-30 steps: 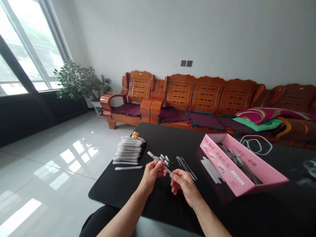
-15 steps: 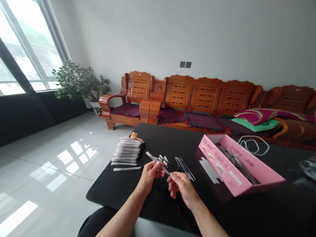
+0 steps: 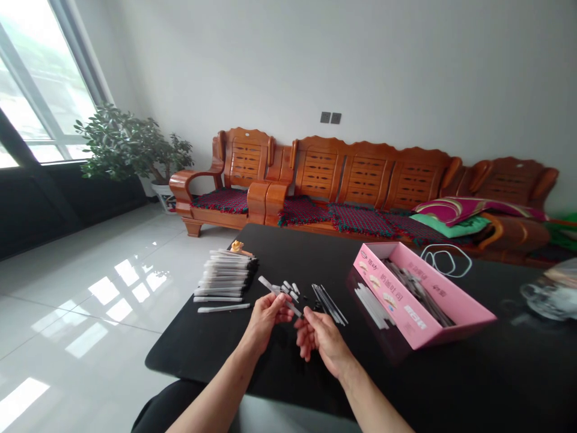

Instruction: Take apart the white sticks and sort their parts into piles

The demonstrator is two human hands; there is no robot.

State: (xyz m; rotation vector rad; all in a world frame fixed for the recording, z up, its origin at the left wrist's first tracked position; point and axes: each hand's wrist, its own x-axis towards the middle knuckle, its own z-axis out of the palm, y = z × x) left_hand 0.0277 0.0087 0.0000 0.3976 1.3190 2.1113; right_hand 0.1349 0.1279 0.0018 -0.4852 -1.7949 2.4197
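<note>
My left hand (image 3: 265, 317) is closed round a clear pen barrel (image 3: 272, 290) that slants up to the left above the black table (image 3: 315, 373). My right hand (image 3: 321, 338) pinches the barrel's near end with thumb and forefinger; what it holds there is too small to make out. Just beyond the hands lie a few small white caps (image 3: 289, 290) and a fan of thin dark refills (image 3: 330, 297). A stack of finished white pens (image 3: 225, 276) sits at the table's left edge.
An open pink box (image 3: 419, 313) with dark refills inside lies to the right, white tubes (image 3: 373, 304) beside it. A white cord loop (image 3: 446, 260) lies behind the box. Beyond the table stand a wooden sofa (image 3: 374, 180), an armchair and a potted plant (image 3: 121, 144).
The view has swung slightly right and both hands shifted a little left in frame. My right hand has closed in on the barrel's near end.
</note>
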